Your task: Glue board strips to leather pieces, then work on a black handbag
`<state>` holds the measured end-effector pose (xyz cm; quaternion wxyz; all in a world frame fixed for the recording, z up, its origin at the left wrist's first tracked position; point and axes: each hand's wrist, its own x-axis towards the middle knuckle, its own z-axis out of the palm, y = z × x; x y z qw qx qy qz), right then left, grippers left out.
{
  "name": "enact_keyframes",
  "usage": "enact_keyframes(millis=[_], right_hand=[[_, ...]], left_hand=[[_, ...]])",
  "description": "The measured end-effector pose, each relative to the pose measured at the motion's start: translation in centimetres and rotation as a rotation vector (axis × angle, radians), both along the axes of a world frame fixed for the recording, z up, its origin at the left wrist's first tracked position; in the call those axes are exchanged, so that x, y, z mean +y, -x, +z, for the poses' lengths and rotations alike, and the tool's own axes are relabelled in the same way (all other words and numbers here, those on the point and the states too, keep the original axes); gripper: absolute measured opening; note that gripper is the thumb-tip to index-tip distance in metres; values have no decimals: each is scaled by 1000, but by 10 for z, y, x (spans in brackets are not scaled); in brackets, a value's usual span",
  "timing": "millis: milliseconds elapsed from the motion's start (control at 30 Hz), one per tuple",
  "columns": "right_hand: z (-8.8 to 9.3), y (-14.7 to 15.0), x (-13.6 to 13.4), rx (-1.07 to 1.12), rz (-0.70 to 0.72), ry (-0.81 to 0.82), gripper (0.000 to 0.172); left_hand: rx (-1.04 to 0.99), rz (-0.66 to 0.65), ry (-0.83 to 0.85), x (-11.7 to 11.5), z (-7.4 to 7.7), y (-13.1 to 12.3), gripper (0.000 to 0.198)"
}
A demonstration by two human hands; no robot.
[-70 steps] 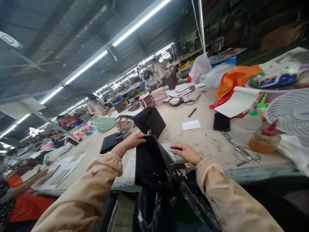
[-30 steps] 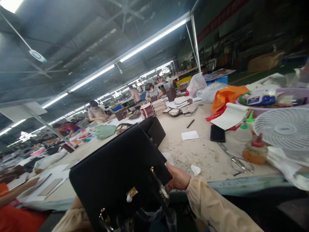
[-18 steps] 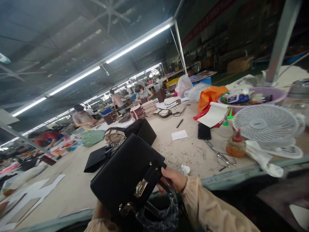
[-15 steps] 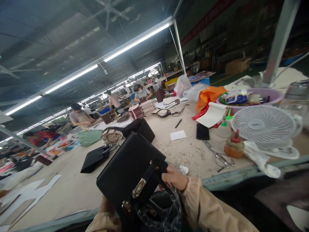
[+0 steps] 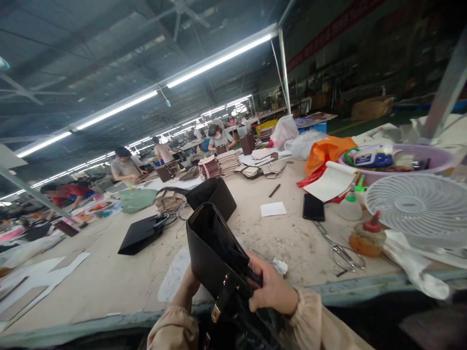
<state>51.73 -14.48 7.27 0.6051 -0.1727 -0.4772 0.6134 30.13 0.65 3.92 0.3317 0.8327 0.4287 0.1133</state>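
A black handbag (image 5: 215, 257) with gold-coloured hardware is held tilted at the table's front edge, its top open and the dark lining showing. My right hand (image 5: 272, 289) is closed on the bag's right end by the rim, the thumb near a strap. My left hand (image 5: 190, 287) supports the bag from the left; its fingers are hidden behind the bag. Under the bag, on the table, lies a whitish sheet (image 5: 173, 277). Just beyond stands another open black bag (image 5: 222, 197), and a flat black bag (image 5: 138, 236) lies to the left.
Scissors (image 5: 345, 255), a phone (image 5: 313, 207), a bottle of amber liquid (image 5: 367, 238) and a white fan grille (image 5: 408, 204) are on the right. Stacked cut pieces (image 5: 229, 163) lie further back, with co-workers (image 5: 126, 167) beyond. A metal post (image 5: 284, 73) rises behind.
The handbag has turned in my hands, so its top now opens toward me instead of its front panel showing. The whitish sheet under it has come into view. My right hand's grip has shifted.
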Motion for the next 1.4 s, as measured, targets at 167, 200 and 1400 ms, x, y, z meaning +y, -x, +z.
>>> enact_keyframes(millis=[167, 200, 1400], right_hand=[[-18, 0, 1, -70, -127, 107, 105], [-20, 1, 0, -86, -149, 119, 106], [18, 30, -65, -1151, -644, 149, 76]], left_hand=[[-406, 496, 66, -16, -12, 23, 67], [-545, 552, 63, -30, -9, 24, 67], [-310, -86, -222, -71, 76, 44, 64]])
